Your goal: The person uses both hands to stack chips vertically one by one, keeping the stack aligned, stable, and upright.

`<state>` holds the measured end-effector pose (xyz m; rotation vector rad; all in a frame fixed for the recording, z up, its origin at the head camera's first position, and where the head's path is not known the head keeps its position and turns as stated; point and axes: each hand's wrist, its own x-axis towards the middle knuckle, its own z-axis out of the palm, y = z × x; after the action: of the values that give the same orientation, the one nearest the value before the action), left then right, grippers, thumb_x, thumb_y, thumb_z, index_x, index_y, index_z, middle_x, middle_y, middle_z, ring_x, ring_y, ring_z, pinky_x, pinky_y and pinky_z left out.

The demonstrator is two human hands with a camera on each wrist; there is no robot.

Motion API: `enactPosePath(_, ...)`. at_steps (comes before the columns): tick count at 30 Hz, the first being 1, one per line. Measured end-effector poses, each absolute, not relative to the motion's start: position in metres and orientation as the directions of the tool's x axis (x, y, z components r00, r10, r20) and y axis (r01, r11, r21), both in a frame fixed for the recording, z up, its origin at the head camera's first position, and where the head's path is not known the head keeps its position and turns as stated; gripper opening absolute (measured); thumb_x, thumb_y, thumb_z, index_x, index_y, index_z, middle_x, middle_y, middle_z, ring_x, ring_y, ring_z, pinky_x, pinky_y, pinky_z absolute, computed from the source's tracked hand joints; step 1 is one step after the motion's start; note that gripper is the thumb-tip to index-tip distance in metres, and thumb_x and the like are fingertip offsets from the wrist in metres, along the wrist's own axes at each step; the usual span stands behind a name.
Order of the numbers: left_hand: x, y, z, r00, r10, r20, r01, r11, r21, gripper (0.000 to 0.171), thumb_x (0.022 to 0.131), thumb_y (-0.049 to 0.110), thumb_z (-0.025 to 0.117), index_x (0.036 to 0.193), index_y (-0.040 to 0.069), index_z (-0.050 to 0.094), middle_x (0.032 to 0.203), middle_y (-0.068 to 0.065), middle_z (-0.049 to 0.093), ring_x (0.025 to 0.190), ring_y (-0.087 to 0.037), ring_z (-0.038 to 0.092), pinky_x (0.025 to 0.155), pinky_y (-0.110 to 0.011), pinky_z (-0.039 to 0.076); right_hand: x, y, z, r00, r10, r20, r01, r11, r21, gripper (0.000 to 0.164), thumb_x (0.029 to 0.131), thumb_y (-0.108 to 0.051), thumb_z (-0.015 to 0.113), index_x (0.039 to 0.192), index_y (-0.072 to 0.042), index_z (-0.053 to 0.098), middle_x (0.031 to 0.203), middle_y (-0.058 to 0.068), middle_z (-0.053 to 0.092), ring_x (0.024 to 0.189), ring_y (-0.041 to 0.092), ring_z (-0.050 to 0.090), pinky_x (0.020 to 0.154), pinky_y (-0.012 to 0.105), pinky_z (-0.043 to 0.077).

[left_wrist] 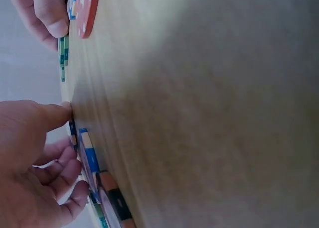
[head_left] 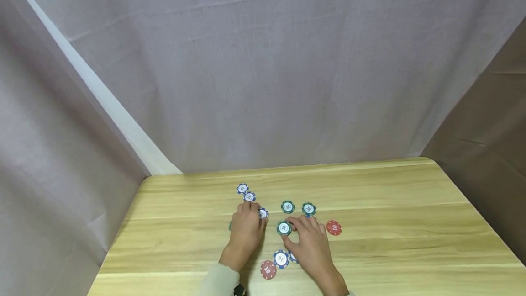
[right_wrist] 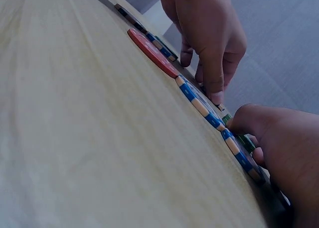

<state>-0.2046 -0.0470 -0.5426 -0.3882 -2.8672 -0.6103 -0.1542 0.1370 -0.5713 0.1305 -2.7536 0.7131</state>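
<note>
My left hand (head_left: pixel 246 227) is at a blue-and-white poker chip (head_left: pixel 263 213), its thumb and index finger pinching the edge. Slightly to the right, a green poker chip (head_left: pixel 284 228) marked 20 is between the thumb and index finger of my right hand (head_left: pixel 310 243), which grips its rim. In the left wrist view, the thumb of the left hand (left_wrist: pixel 30 158) reaches down to a dark-edged chip at the tabletop. Part of another green chip (head_left: pixel 230 225) shows beside the left hand, which covers the rest.
Two blue chips (head_left: pixel 249 197) lie overlapping beyond the left hand. Two green chips (head_left: pixel 287 207) are farther back, and a red chip (head_left: pixel 334 227) lies to the right. Nearer the front are a blue chip (head_left: pixel 281 258) and another red chip (head_left: pixel 268 269) on the wooden table (head_left: pixel 411 223).
</note>
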Motion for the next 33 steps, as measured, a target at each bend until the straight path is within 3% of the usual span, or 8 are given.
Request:
enactPosePath(5, -0.197, -0.057, -0.544, -0.918, 0.259, 0.302, 0.344, 0.898, 0.274, 0.033, 0.084, 0.025, 0.084, 0.098, 0.000, 0.068, 0.093, -0.010, 0.064, 0.085, -0.025, 0.060, 0.072, -0.041, 0.053, -0.152, 0.132, -0.573, -0.952, -0.030, 0.306, -0.175, 0.870, -0.462, 0.045, 0.081, -0.037, 0.089, 0.121, -0.019, 0.075, 0.092, -0.015, 0.057, 0.088, 0.009, 0.043, 0.079, 0.031, 0.033)
enactPosePath(10, -0.194, -0.067, -0.542, -0.876, 0.304, 0.374, 0.409, 0.880, 0.242, 0.031, 0.072, 0.019, 0.082, 0.094, 0.001, 0.070, 0.084, -0.007, 0.066, 0.076, -0.023, 0.064, 0.073, -0.043, 0.058, -0.154, 0.128, -0.572, -0.944, -0.052, 0.325, -0.203, 0.869, -0.451, 0.045, 0.082, -0.038, 0.088, 0.121, -0.020, 0.075, 0.093, -0.015, 0.057, 0.088, 0.008, 0.043, 0.079, 0.030, 0.034)
enactPosePath(18, -0.191, -0.068, -0.536, -0.854, 0.393, 0.342, 0.480, 0.848, 0.224, 0.036, 0.077, 0.020, 0.079, 0.108, 0.003, 0.074, 0.100, -0.010, 0.072, 0.086, -0.025, 0.070, 0.084, -0.042, 0.062, -0.155, 0.125, -0.572, -0.949, -0.056, 0.310, -0.198, 0.871, -0.450, 0.045, 0.083, -0.038, 0.087, 0.122, -0.020, 0.074, 0.094, -0.015, 0.057, 0.089, 0.008, 0.043, 0.079, 0.030, 0.034)
enactPosePath(26, -0.187, -0.060, -0.532, -0.819, 0.478, 0.318, 0.544, 0.823, 0.164, 0.034, 0.079, 0.020, 0.075, 0.109, 0.006, 0.076, 0.099, -0.005, 0.074, 0.081, -0.019, 0.068, 0.081, -0.037, 0.061, -0.155, 0.126, -0.572, -0.934, -0.065, 0.352, -0.228, 0.866, -0.445, 0.045, 0.081, -0.035, 0.088, 0.121, -0.018, 0.075, 0.093, -0.014, 0.057, 0.088, 0.008, 0.043, 0.079, 0.030, 0.033)
enactPosePath(33, -0.187, -0.050, -0.525, -0.801, 0.500, 0.330, 0.566, 0.812, 0.142, 0.042, 0.080, 0.023, 0.076, 0.120, 0.009, 0.074, 0.106, -0.005, 0.076, 0.087, -0.020, 0.072, 0.081, -0.034, 0.062, -0.157, 0.132, -0.569, -0.944, -0.048, 0.326, -0.202, 0.866, -0.458, 0.046, 0.082, -0.034, 0.088, 0.122, -0.019, 0.074, 0.094, -0.014, 0.057, 0.089, 0.009, 0.043, 0.079, 0.030, 0.033)
